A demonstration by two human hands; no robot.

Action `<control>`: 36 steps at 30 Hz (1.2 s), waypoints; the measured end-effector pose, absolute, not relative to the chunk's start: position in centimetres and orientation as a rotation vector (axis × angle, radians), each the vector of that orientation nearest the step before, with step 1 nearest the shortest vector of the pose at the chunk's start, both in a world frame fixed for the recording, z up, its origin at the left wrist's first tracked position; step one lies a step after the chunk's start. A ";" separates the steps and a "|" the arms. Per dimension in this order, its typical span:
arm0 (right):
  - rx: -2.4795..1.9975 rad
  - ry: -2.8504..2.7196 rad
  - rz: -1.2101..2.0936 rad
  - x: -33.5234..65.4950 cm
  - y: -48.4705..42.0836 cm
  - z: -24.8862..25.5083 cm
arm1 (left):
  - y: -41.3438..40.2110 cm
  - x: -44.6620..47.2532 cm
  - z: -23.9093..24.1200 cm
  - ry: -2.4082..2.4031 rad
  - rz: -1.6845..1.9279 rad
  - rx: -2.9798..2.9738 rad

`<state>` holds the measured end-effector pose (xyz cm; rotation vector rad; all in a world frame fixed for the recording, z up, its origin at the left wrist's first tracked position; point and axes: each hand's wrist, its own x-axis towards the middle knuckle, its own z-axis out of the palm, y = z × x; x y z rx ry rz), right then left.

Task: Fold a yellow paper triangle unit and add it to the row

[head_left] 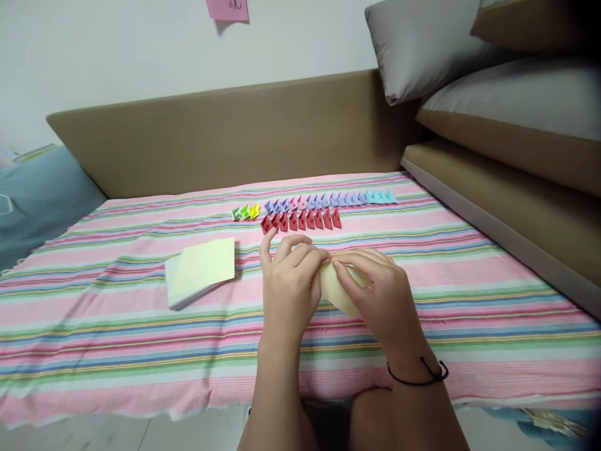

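Between my hands is a sheet of pale yellow paper [339, 293], curved and partly hidden by the fingers. My left hand [293, 275] pinches its upper edge with thumb and index finger, while the other fingers are raised and spread. My right hand [375, 282], with a black cord at the wrist, pinches the same edge close beside the left fingertips. Beyond the hands lies a row of small red folded paper boats [302, 220]. Behind it runs a longer row of purple, pink and blue paper boats [323, 200], with green and yellow ones [245, 212] at the left.
A stack of square paper sheets [201, 270], pale yellow on top, lies left of my hands on the striped cloth [141, 338]. A brown backrest [235, 138] stands behind. Cushions [511, 113] are piled at right; a blue-grey cushion [42, 194] sits at left.
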<state>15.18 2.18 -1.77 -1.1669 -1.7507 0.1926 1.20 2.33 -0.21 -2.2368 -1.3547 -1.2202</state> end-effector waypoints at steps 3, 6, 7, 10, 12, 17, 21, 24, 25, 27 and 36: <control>-1.171 -1.730 0.209 15.3 2.2 -1.7 | 2.3 1.1 -0.2 -1.367 -1.242 -2.239; -1.166 -1.710 0.207 15.3 2.1 -1.6 | 2.4 1.1 -0.3 -1.367 -1.251 -2.244; -1.167 -1.703 0.209 15.2 2.1 -1.6 | 2.4 1.1 -0.3 -1.369 -1.255 -2.242; -1.163 -1.693 0.203 15.2 2.1 -1.6 | 2.4 1.1 -0.3 -1.376 -1.269 -2.237; -1.159 -1.690 0.189 15.2 2.1 -1.6 | 2.4 1.1 -0.3 -1.374 -1.276 -2.238; -1.162 -1.676 0.175 15.4 2.1 -1.5 | 2.4 1.0 -0.2 -1.367 -1.286 -2.227; -1.174 -1.696 0.140 15.5 2.0 -1.6 | 2.3 1.0 -0.2 -1.386 -1.261 -2.244; -1.196 -1.743 0.089 15.6 2.2 -1.9 | 2.1 1.1 -0.1 -1.423 -1.166 -2.314; -1.202 -1.765 0.077 15.6 2.2 -2.0 | 2.0 1.2 0.0 -1.425 -1.130 -2.346; -1.214 -1.806 0.064 15.6 2.3 -2.1 | 2.0 1.3 0.0 -1.416 -1.077 -2.400; -1.211 -1.349 -0.062 15.4 1.7 -1.0 | 3.0 2.1 -1.0 -1.986 -1.915 -1.886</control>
